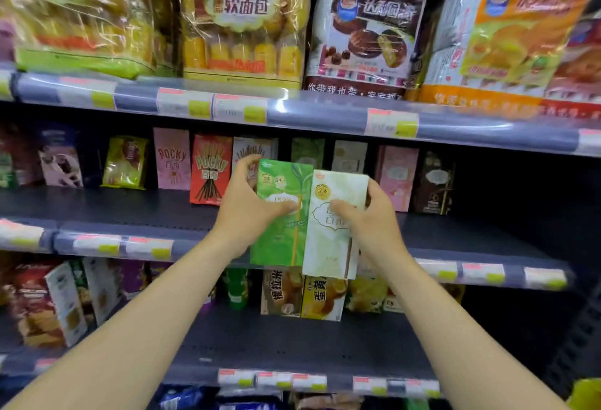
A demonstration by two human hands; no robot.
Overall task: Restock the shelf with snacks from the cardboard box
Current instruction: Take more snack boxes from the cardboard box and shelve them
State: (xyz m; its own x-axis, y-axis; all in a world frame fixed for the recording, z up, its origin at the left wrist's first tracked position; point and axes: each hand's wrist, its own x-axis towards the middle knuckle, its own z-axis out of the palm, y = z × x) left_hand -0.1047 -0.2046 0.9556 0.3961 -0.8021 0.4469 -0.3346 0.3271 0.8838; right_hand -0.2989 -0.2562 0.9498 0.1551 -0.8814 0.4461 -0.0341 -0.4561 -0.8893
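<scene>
My left hand grips a green snack box by its left edge, thumb across the front. My right hand holds a white snack box, thumb on its front. Both boxes stand upright, side by side and touching, in front of the middle shelf. At the back of that shelf stand matching green and white boxes. The cardboard box is out of view.
Pink and red Pocky boxes stand left of my hands, a pink box and a dark box to the right. Large bread bags fill the top shelf. Boxed snacks sit on the lower shelf.
</scene>
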